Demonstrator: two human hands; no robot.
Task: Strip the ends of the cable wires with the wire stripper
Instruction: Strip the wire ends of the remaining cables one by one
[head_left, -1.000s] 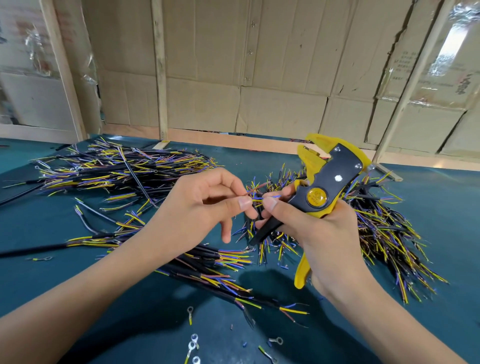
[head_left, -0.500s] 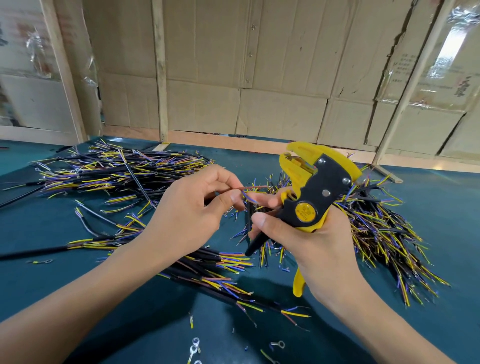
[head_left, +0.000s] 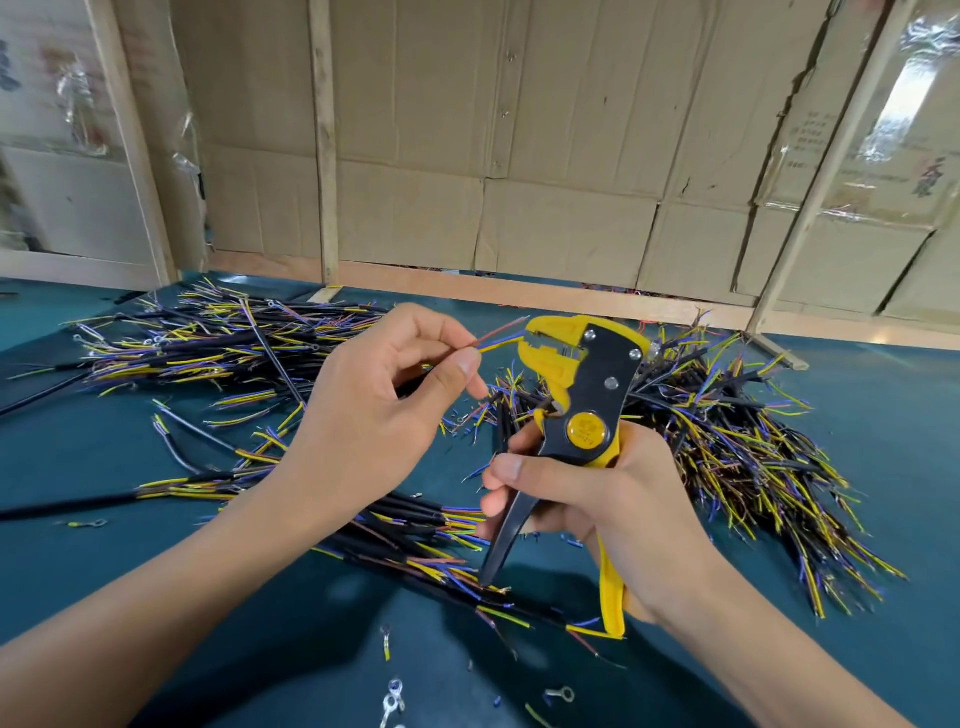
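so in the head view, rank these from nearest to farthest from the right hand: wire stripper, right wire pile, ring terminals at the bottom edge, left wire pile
1. Wire stripper: gripped in the right hand.
2. Right wire pile: just behind and right of the hand.
3. Ring terminals: on the mat below the hand, toward the bottom edge.
4. Left wire pile: far left, beyond the left hand.

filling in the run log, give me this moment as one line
step: feeding wire ends into stripper | left hand: pinches wires | right hand: grips wire stripper | yellow wire tip at its mouth
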